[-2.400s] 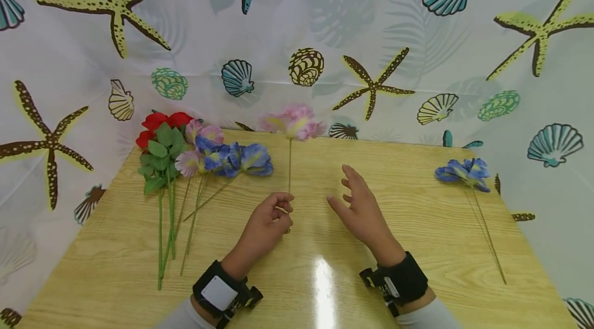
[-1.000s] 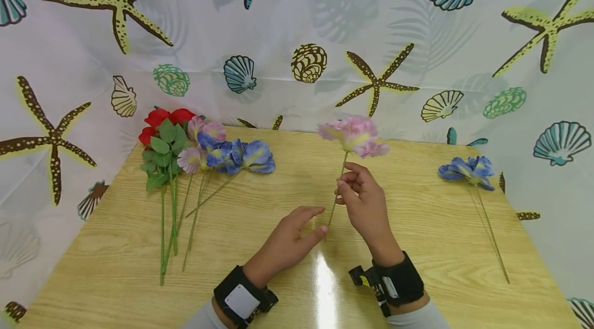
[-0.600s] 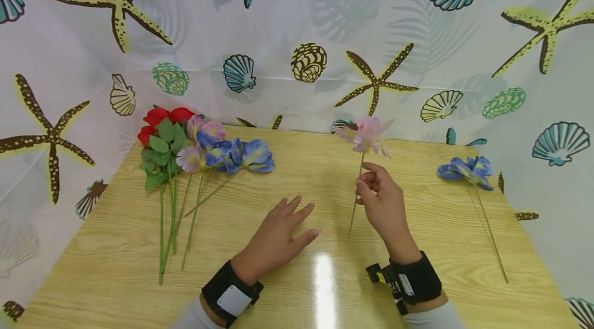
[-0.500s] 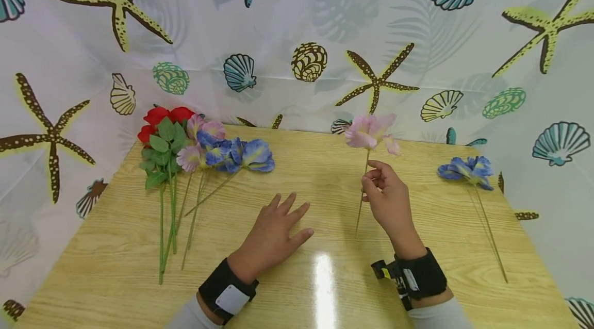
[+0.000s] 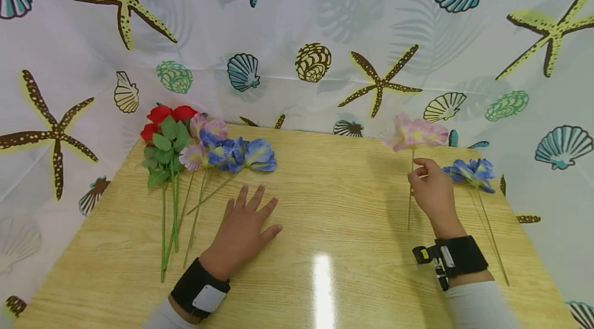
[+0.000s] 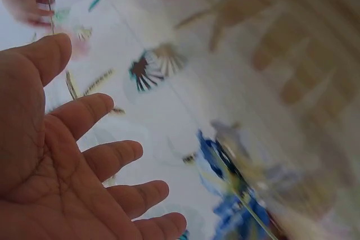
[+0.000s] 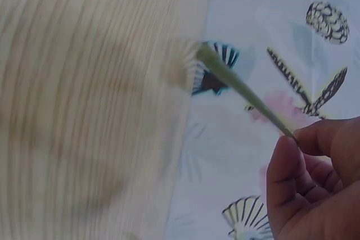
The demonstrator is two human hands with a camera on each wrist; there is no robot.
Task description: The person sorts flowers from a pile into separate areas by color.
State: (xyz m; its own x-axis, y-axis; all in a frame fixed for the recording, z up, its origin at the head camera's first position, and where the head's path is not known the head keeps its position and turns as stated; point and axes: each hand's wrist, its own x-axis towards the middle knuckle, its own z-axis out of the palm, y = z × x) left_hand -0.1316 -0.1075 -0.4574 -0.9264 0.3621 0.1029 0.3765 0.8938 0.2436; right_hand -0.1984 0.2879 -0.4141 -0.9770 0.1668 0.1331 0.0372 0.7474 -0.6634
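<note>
My right hand (image 5: 433, 187) pinches the thin green stem of a pink artificial flower (image 5: 414, 133) between thumb and fingers, its bloom up and its stem end pointing down. In the right wrist view the stem (image 7: 242, 91) slants out from the fingertips. Just beyond that hand a blue artificial flower (image 5: 472, 173) lies at the table's right side. My left hand (image 5: 242, 233) is spread with straight fingers and holds nothing. It is nearest a bunch at the left: blue flowers (image 5: 257, 154), pink flowers (image 5: 192, 157) and red roses (image 5: 160, 113) with green leaves.
The flower stems (image 5: 163, 236) at the left point toward the near side of the wooden table (image 5: 334, 205). A white cloth (image 5: 278, 25) printed with starfish and shells hangs behind the table and along its sides.
The pink flower passed from my left hand to my right, which has carried it rightward toward the lone blue flower. My left hand let go, spread its fingers and moved back left.
</note>
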